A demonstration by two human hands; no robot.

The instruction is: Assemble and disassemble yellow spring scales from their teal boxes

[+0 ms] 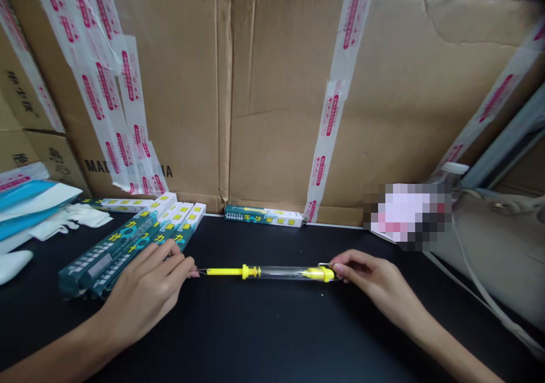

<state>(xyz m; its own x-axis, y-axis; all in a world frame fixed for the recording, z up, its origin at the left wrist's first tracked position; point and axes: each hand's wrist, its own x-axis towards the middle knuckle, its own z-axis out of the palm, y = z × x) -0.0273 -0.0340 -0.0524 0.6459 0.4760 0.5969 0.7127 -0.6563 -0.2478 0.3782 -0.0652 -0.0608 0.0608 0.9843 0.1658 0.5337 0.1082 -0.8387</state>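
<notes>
A yellow spring scale (268,272) with a clear tube and a coil inside lies stretched sideways just above the black table (264,337). My left hand (149,289) pinches the thin hook wire at its left end, fingers closed. My right hand (368,275) pinches the metal ring at its right end, fingers closed too. The yellow rod is pulled out of the tube toward the left.
Several long teal-and-white boxes (128,241) lie at the left, one more box (264,215) at the back centre. A taped cardboard wall (276,88) stands behind. White gloves (70,219) and blue-white packets lie far left. A beige bag (489,247) with a cable sits at the right.
</notes>
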